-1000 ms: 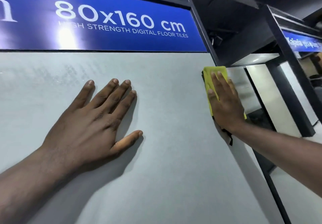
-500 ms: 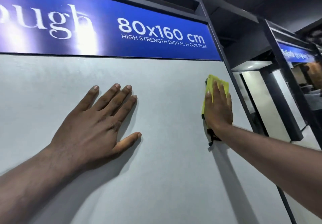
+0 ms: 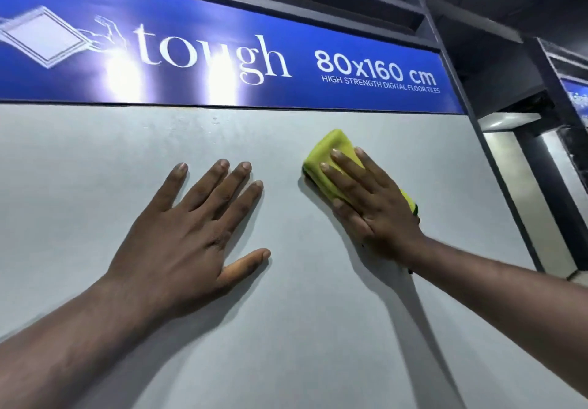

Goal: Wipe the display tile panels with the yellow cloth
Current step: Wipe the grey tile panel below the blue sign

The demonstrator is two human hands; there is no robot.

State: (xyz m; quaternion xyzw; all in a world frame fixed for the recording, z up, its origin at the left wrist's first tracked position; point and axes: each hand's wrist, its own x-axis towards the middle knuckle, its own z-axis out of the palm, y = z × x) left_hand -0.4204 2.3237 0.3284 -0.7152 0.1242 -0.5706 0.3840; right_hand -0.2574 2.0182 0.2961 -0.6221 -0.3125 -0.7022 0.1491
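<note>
Yellow cloth [image 3: 334, 149] has slid in from the right edge of the tile panel [image 3: 318, 319] — right hand [image 3: 378, 211] presses it, fingers flat. Left hand [image 3: 187, 243] braces, fingers spread; the upper strip seems half wiped.

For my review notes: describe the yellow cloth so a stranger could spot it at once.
Below the blue sign reading "tough 80x160 cm" is a pale grey tile panel. On its upper right, the right hand presses the cloth flat. It is the only bright yellow thing; the left hand beside it is bare.
</note>
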